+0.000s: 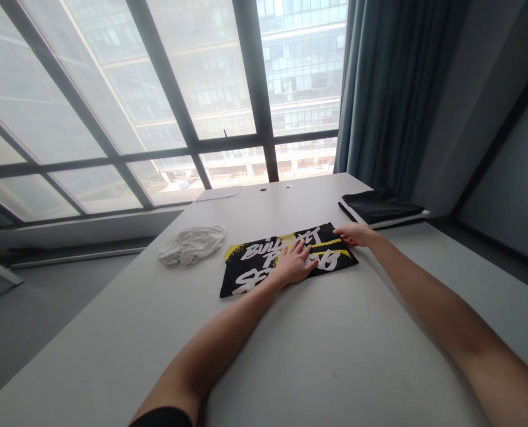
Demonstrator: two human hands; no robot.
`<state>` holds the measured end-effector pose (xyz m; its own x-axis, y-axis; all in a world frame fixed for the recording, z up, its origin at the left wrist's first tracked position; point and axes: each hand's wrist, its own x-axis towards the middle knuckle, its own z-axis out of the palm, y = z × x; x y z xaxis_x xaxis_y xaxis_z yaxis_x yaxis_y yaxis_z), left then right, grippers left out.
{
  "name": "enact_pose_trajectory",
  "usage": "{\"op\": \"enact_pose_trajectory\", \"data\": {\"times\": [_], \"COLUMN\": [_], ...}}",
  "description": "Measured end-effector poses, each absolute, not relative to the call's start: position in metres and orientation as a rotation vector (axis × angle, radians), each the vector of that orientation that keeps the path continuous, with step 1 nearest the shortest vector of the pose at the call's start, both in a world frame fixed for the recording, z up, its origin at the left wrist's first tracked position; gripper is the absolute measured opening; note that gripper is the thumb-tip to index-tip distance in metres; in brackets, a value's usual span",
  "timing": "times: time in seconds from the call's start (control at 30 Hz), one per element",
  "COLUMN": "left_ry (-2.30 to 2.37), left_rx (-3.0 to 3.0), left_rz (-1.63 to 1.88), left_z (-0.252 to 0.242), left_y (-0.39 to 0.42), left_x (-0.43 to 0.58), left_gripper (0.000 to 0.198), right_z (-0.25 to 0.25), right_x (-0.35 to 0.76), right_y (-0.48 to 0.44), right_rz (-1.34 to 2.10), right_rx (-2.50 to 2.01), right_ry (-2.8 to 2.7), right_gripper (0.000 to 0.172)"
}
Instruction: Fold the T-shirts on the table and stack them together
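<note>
A black T-shirt (235,274) with bold white lettering and yellow patches lies folded into a flat rectangle on the white table (264,356). My left hand (296,264) rests flat on its printed middle, fingers spread, hiding part of the letters. At the shirt's far right corner, my right hand (355,234) pinches the edge between thumb and fingers; some of those fingers are hidden. To the left of the shirt, apart from it, sits a crumpled white cloth (193,244).
Folded dark clothing (382,206) with a white layer beneath it lies at the table's right edge. A pale flat sheet (219,193) is at the far left corner. Beyond the table stand large windows (206,71) and a blue-grey curtain (384,89).
</note>
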<state>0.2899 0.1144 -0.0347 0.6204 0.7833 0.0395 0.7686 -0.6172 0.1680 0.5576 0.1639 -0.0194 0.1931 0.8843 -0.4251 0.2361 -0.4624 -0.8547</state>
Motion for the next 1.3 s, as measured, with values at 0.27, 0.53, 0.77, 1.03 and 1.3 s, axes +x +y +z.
{"op": "enact_pose_trajectory", "data": {"times": [0.27,0.53,0.77,1.03,1.3], "left_ry": [1.277,1.055,0.767,0.759,0.791], "left_rx": [2.628,1.960,1.094,1.109,1.139], "left_rz": [0.252,0.889,0.849,0.781,0.793], "left_z": [-0.037,-0.024,-0.029,-0.035,-0.035], "left_y": [0.119,0.139,0.142,0.144,0.141], "left_x": [0.289,0.293,0.288,0.288,0.288], "left_gripper": [0.072,0.054,0.057,0.033,0.041], "right_z": [-0.012,0.009,0.015,0.012,0.000], "right_x": [0.550,0.532,0.494,0.509,0.529], "right_y": [0.156,0.147,0.134,0.131,0.134], "right_rz": [1.244,1.348,1.504,1.702,1.711], "right_rx": [-1.750,-1.513,-1.337,-1.211,-1.283], "right_ry": [-1.329,-1.445,-1.408,-1.413,-1.675], "right_gripper": [0.018,0.030,0.041,0.049,0.031]}}
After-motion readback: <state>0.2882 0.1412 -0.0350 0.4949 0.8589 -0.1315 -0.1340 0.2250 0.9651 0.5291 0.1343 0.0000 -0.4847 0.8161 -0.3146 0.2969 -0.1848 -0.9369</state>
